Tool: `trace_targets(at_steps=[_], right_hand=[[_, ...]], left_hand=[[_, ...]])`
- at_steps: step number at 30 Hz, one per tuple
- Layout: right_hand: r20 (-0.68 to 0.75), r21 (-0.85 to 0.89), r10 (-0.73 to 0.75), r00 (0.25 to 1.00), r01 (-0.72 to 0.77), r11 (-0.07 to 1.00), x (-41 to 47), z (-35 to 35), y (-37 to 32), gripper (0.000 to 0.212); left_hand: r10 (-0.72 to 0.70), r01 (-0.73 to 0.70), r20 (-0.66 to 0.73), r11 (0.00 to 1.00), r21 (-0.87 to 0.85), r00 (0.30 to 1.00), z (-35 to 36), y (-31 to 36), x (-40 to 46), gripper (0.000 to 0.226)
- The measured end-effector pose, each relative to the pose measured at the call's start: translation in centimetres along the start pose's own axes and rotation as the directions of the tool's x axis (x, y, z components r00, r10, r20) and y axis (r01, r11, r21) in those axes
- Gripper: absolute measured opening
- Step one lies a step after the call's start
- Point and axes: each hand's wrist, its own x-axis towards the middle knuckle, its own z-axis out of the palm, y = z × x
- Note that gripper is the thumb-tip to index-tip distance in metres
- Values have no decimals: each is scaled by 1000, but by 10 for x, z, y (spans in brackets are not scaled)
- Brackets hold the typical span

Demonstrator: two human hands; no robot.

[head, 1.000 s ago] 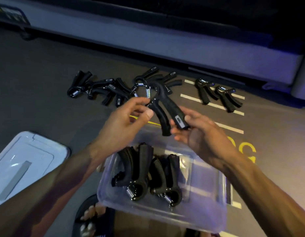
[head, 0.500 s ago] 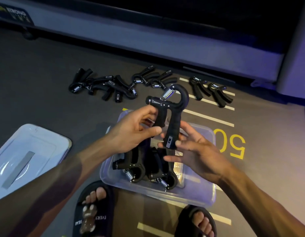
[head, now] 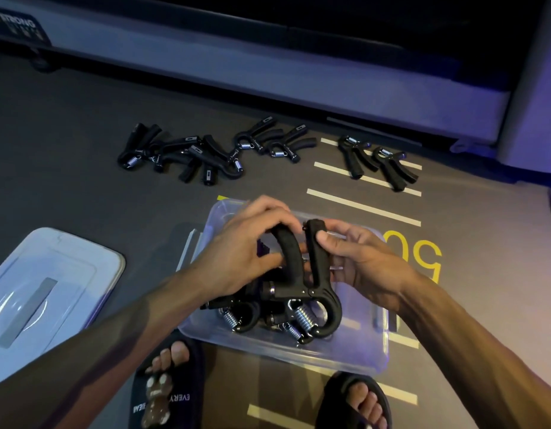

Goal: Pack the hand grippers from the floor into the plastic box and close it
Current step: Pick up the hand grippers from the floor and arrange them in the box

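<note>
The left hand (head: pixel 243 255) is curled round the left handle of a black hand gripper (head: pixel 302 277), its fingers wrapped over the top of that curved handle and its thumb reaching toward the middle. The right hand (head: pixel 357 258) grips the other, straighter handle, thumb pressed on the near face close to the handle's top and the fingers folded behind it. Between the two hands the gripper stands with handles up and its spring (head: pixel 303 317) and hooked end down, low over the clear plastic box (head: pixel 354 348), which sits open on the floor (head: pixel 67 125) directly beneath both hands. Under the left hand, inside the box, lie other black grippers (head: pixel 243 317) with their springs toward the near wall; how many cannot be told. Well to the left of the left hand the box's clear lid (head: pixel 48 292) lies flat on the floor, apart from the box. Beyond the hands, a tangled cluster of loose grippers (head: pixel 187 156) rests on the floor, then two more (head: pixel 277 140) side by side, and farther right, past the right hand, a pair (head: pixel 376 164) lies across painted white lines. Just right of the right hand a yellow number (head: pixel 422 255) is painted on the floor. Below the forearms, two feet in dark sandals (head: pixel 166 394) stand at the near edge of the box.
</note>
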Motion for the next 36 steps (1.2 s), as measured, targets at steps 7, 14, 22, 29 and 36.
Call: trace_targets(at_steps=[7, 14, 22, 29, 36], right_hand=[[-105, -239, -120, 987, 92, 967, -3, -9, 3, 28], [-297, -422, -103, 949, -34, 906, 6, -13, 35, 30], [-296, -422, -65, 953, -70, 904, 20, -8, 64, 33], [-316, -594, -141, 938, -80, 800, 20, -19, 72, 39], [-209, -839, -277, 938, -26, 544, 25, -19, 70, 41]], left_hand=[[-311, 323, 93, 874, -363, 946, 4, -9, 1, 26], [-133, 158, -139, 968, 195, 981, -5, -47, -4, 24], [-117, 149, -113, 925, 349, 987, 3, -69, -12, 26], [-109, 143, -115, 924, 354, 987, 4, -73, -12, 27], [-111, 145, -116, 926, 349, 987, 4, -72, -12, 27]])
